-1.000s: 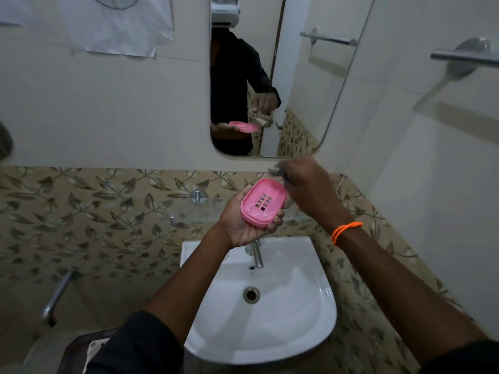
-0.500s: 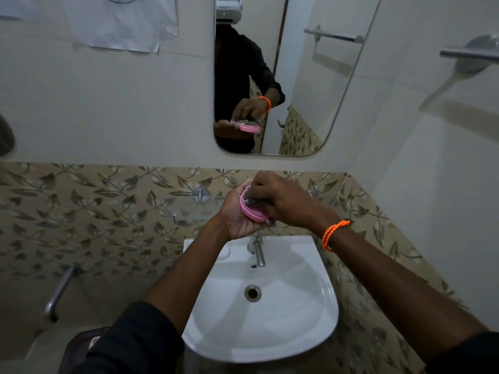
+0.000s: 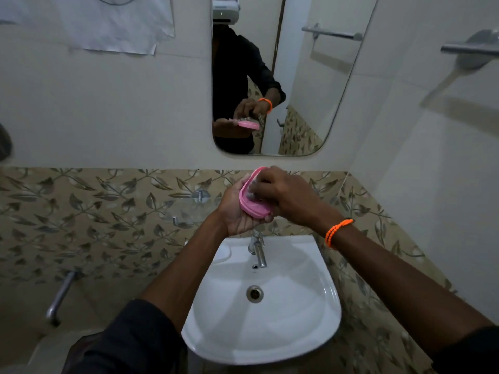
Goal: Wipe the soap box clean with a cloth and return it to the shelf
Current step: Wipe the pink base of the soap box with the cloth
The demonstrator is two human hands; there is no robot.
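Note:
A pink soap box (image 3: 253,205) rests in the palm of my left hand (image 3: 235,211), held up above the basin. My right hand (image 3: 286,198), with an orange bead band at the wrist, lies over the box's open top and presses a small pale cloth (image 3: 252,194) into it. Only a sliver of the cloth shows under my fingers. A clear glass shelf (image 3: 186,209) on metal pegs hangs on the leaf-pattern tiles just left of my hands.
A white basin (image 3: 310,306) with a chrome tap (image 3: 258,249) sits right below my hands. A mirror (image 3: 310,85) hangs above and reflects both hands. A towel bar (image 3: 469,49) sticks out on the right wall, a metal pipe (image 3: 60,295) at lower left.
My right hand came down from beside the box onto its open top with the cloth. The box has since tilted so its pink underside faces me more.

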